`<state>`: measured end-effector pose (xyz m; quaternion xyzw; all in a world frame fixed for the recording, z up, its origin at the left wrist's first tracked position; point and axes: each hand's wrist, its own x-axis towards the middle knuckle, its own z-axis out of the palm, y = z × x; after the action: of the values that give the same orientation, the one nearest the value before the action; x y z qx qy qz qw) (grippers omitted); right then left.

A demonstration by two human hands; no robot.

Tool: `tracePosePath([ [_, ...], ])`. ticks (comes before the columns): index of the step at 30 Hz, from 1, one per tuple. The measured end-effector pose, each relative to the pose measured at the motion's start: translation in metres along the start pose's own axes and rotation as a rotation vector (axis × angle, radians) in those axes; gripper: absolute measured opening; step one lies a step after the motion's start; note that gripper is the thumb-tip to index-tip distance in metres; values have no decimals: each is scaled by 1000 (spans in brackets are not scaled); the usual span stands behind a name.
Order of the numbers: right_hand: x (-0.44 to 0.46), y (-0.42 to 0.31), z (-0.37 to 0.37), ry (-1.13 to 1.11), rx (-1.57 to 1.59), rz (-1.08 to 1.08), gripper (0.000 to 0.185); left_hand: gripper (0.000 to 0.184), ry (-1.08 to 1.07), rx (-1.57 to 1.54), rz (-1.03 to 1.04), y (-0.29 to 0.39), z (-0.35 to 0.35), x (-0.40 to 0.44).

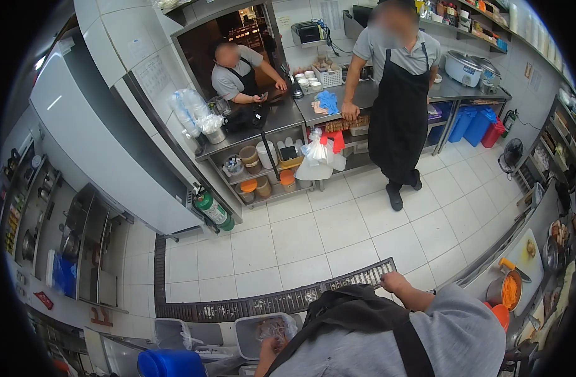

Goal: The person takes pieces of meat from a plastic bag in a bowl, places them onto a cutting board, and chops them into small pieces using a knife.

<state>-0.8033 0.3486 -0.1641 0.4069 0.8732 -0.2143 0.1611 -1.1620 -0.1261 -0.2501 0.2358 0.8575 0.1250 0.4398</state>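
My left hand [272, 349] reaches down into a grey bin [243, 333]. Its fingers are closed on a clear plastic bag [275, 328] with something pinkish brown inside, too unclear to name. My right hand [396, 283] is out in front of my body, above the edge of the floor drain grate [338, 288]. Its fingers are curled in, and the inside of that hand is hidden. A second grey bin [168, 332] stands left of the first, with clear plastic at its side. The blue container [172, 363] is close by, in front of them.
Beyond the tiled floor [288, 232], one person [398, 88] stands at a steel counter [448, 88]; another person [238, 72] leans in at the hatch. On my right, a worktop holds a cutting board [528, 257] and a pot of shredded orange food [509, 292]. A green cylinder [214, 210] stands by the fridge.
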Motion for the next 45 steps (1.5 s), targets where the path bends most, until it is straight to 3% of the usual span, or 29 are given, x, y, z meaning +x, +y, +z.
tracePosePath([
  [1, 0, -1, -1, -1, 0, 0, 27, 39, -33, 31, -95, -1, 0, 5],
  [5, -1, -3, -5, -22, -10, 9, 27, 38, -6, 42, -138, -2, 2, 2],
  [7, -1, -5, -9, -28, -14, 9, 27, 38, 14, 63, 173, -11, 1, 0],
  [14, 1, -5, -10, -44, -24, 27, 28, 38, -37, 61, -52, -1, 2, 3],
  [45, -3, -19, -17, -25, 39, 33, 25, 40, -80, 44, -141, 10, -2, 5],
])
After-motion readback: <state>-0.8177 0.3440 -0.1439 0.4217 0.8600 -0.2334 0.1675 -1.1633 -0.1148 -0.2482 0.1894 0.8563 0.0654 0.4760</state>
